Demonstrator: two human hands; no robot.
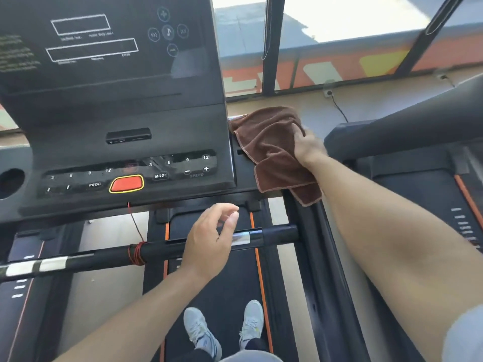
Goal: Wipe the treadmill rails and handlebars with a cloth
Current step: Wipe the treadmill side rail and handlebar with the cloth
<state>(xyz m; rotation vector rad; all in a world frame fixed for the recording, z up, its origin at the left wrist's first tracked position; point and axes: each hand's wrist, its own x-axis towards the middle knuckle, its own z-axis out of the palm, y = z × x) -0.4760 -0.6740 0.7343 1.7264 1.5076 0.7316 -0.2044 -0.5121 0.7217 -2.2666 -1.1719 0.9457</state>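
Note:
A brown cloth lies bunched over the right end of the treadmill console, where the right side rail begins. My right hand grips the cloth from its right side and presses it down there. My left hand hovers just above the black front handlebar, fingers loosely curled and apart, holding nothing. The handlebar crosses the view from lower left to centre right, with silver sensor plates on it.
A red safety cord is wound round the handlebar and runs up to the console. A red stop button sits on the control panel. My feet in grey shoes stand on the belt. Another treadmill stands to the right.

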